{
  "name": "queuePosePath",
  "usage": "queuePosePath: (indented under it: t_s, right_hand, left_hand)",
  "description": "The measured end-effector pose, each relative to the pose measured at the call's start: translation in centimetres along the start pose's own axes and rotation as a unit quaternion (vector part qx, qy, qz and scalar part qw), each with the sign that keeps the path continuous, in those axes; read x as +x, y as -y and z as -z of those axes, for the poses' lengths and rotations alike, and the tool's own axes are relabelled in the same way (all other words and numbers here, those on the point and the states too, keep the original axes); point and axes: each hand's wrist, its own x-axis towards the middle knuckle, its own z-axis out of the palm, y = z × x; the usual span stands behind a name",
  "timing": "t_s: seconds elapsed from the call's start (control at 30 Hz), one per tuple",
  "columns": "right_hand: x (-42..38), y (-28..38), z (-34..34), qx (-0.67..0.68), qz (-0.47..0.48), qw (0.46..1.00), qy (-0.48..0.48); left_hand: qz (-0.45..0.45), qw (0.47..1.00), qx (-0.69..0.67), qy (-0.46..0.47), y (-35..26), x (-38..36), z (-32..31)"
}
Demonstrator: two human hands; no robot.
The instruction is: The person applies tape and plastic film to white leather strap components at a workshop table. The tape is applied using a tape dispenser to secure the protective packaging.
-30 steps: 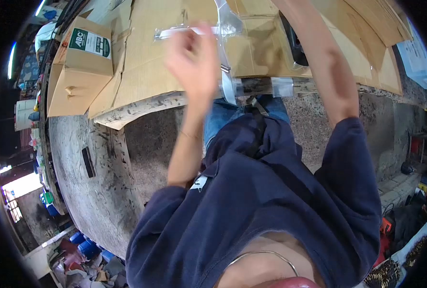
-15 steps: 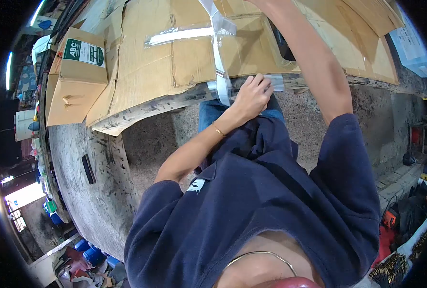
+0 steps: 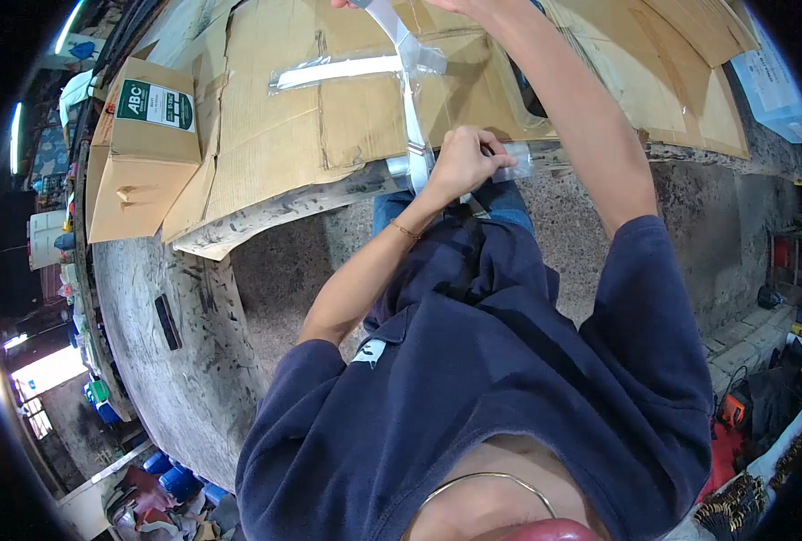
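My left hand is at the front edge of the table, thumb and fingers pinched together. Its fingertips overlap a piece of clear plastic, and what they hold there is too small to make out. Beside this hand a white strap with a small slider runs down over the edge, partly wrapped in clear film. Another white strip in clear film lies crosswise on the cardboard. At the top border, my right hand is mostly cut off near the strap's upper end, its fingers hidden.
A cardboard box with a green and white label stands at the left. A dark narrow object lies on the grey side surface. Under my right forearm is a dark object. A pale blue container sits at far right.
My left hand has lifted slightly and turned, its fingers now drawn into a pinch. The strap's upper part has shifted left, and my right hand has come a little further into view.
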Motion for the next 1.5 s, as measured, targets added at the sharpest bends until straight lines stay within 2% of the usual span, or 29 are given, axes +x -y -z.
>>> queuePosePath:
  t_s: [0.1,0.17,0.23,0.27,0.3,0.33,0.4,0.43,0.5,0.53,0.6,0.67,0.73,0.77,0.8,0.83,0.93,1.03,1.23,1.3,1.43,1.5]
  right_hand:
    - [-0.5,0.2,-0.1,-0.005,-0.009,1.000,-0.003]
    - [-1.0,-0.2,0.1,-0.006,-0.018,1.000,-0.005]
    - [-1.8,-1.7,1.0,-0.034,0.038,0.998,-0.024]
    - [-3.0,-1.5,0.9,-0.035,0.039,0.998,-0.023]
    - [-4.7,-1.4,0.7,-0.057,0.036,0.996,-0.064]
    - [-6.5,-1.3,0.6,-0.077,0.032,0.991,-0.105]
    - [-9.4,-2.3,1.2,-0.083,0.033,0.989,-0.118]
    - [-11.0,-3.0,1.4,-0.089,0.034,0.986,-0.136]
    - [-14.3,-4.0,1.9,-0.111,0.035,0.980,-0.161]
    - [-15.9,-4.4,1.8,-0.132,0.035,0.973,-0.185]
    - [-18.7,-4.8,1.2,-0.108,0.030,0.968,-0.226]
    - [-20.8,-5.2,0.6,-0.086,0.026,0.961,-0.263]
    - [-22.6,-6.1,-0.1,0.035,-0.038,0.945,-0.323]
    - [-23.4,-6.6,-0.3,0.036,-0.037,0.944,-0.324]
    - [-24.2,-7.2,-0.4,0.056,-0.088,0.937,-0.333]
    - [-24.8,-8.0,-0.5,0.075,-0.139,0.927,-0.340]
    - [-25.1,-11.4,-0.6,0.058,-0.125,0.922,-0.361]
    - [-24.9,-13.6,-0.6,0.064,-0.119,0.914,-0.383]
    - [-25.1,-13.5,-0.6,0.082,-0.107,0.911,-0.391]
    - [-24.7,-13.2,-0.6,0.103,-0.105,0.903,-0.403]
    - [-24.3,-12.5,-0.9,0.139,-0.111,0.894,-0.412]
    - [-24.4,-12.8,-0.8,0.145,-0.089,0.902,-0.396]
  left_hand:
    - [0.012,1.000,-0.009,0.016,0.6,0.6,0.0]
    - [-0.003,0.996,-0.078,0.038,1.8,1.0,-0.3]
    - [-0.003,0.999,-0.041,0.022,0.7,0.5,0.1]
    - [-0.005,1.000,-0.003,0.004,0.2,0.3,0.3]
    - [-0.006,1.000,-0.004,0.003,0.1,0.2,0.2]
    - [-0.050,0.998,0.031,-0.024,0.1,0.1,0.0]
    - [-0.157,0.984,0.063,-0.053,1.1,0.1,-0.5]
    - [-0.155,0.985,0.062,-0.051,1.4,-0.2,-0.7]
    - [-0.251,0.948,0.170,-0.098,1.7,-0.4,-1.2]
    - [-0.251,0.948,0.170,-0.094,1.4,-0.7,-1.3]
    - [-0.131,0.977,0.156,-0.070,0.9,-1.0,-1.5]
    - [-0.115,0.980,0.147,-0.066,1.0,-1.1,-1.7]
    - [-0.096,0.984,0.140,-0.061,1.1,-1.3,-1.7]
    - [-0.080,0.981,0.170,-0.045,1.1,-1.2,-1.6]
    - [-0.065,0.977,0.200,-0.030,1.1,-1.0,-1.5]
    - [-0.066,0.977,0.201,-0.029,0.9,-1.1,-1.5]
    - [-0.114,0.980,0.143,-0.079,0.1,-1.2,-1.6]
    - [-0.066,0.980,0.176,-0.070,-0.6,-1.1,-1.3]
    - [-0.111,0.969,0.218,0.032,-0.4,-1.5,-0.5]
    - [-0.142,0.946,0.291,0.013,-0.6,-2.1,-0.5]
    - [-0.146,0.920,0.363,0.016,-1.1,-4.0,-0.3]
    - [-0.171,0.902,0.396,-0.034,-1.1,-4.9,-0.4]
